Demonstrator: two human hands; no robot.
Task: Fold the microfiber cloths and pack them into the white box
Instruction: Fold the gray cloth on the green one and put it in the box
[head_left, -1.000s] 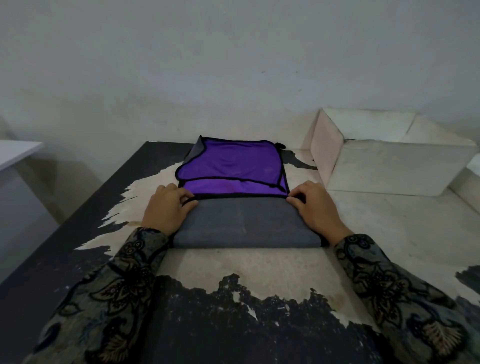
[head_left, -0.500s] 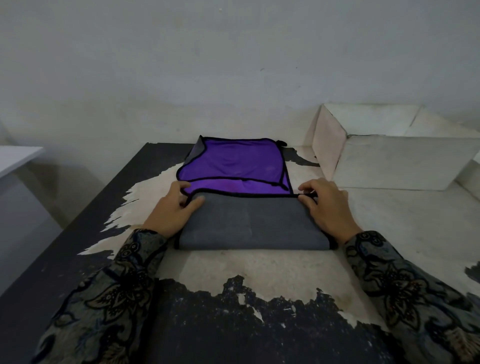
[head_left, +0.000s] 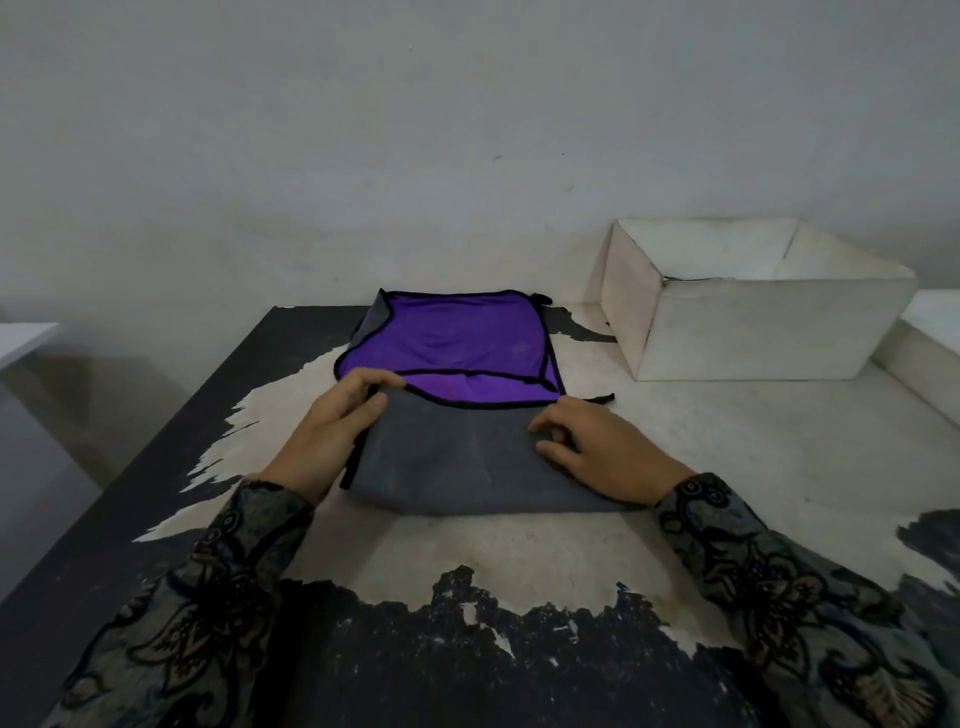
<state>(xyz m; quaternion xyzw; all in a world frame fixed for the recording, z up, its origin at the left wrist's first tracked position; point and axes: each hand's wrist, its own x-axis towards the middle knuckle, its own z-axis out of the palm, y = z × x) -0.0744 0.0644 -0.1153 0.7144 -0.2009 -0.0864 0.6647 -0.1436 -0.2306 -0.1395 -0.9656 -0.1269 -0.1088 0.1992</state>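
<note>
A microfiber cloth (head_left: 457, 343), purple on one face and grey on the other with black edging, lies in the middle of the table. Its near part is folded over, so a grey flap (head_left: 452, 457) covers the front half. My left hand (head_left: 337, 421) pinches the flap's far left corner between thumb and fingers. My right hand (head_left: 597, 447) sits on the flap's right side with fingers curled on its far right corner. The white box (head_left: 769, 332) stands open at the back right, its inside mostly hidden from here.
The table (head_left: 467, 561) has a worn top, pale in the middle with dark peeling patches near the front and left. A wall runs close behind it. A white ledge (head_left: 26, 338) shows at the far left.
Both hands have carried the grey flap's edge farther away from me, with the left corner now lifted off the purple face. The head camera has dipped a little.
</note>
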